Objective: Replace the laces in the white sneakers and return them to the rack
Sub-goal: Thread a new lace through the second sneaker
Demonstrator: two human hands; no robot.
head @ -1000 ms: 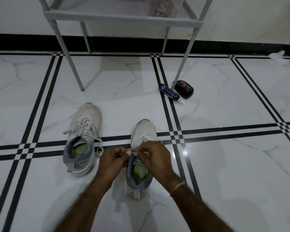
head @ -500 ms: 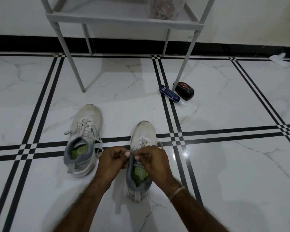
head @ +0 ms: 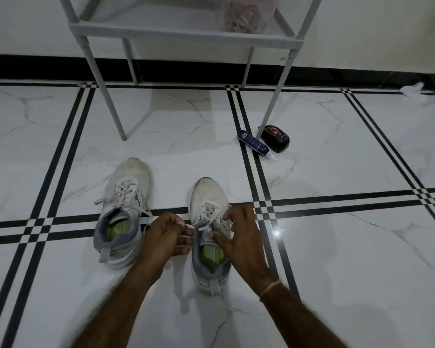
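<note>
the left shoe sits laced on the floor, ends loose. next to it the left hand has drawn away from its partner, pinching the lace out sideways. the right shoe lies between the hands. the right hand pinches the other strand (a knot tightening, i'd say). the rack waits behind.

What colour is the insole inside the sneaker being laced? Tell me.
Light green insole; the head view shows it best, inside the sneaker being laced.
</note>
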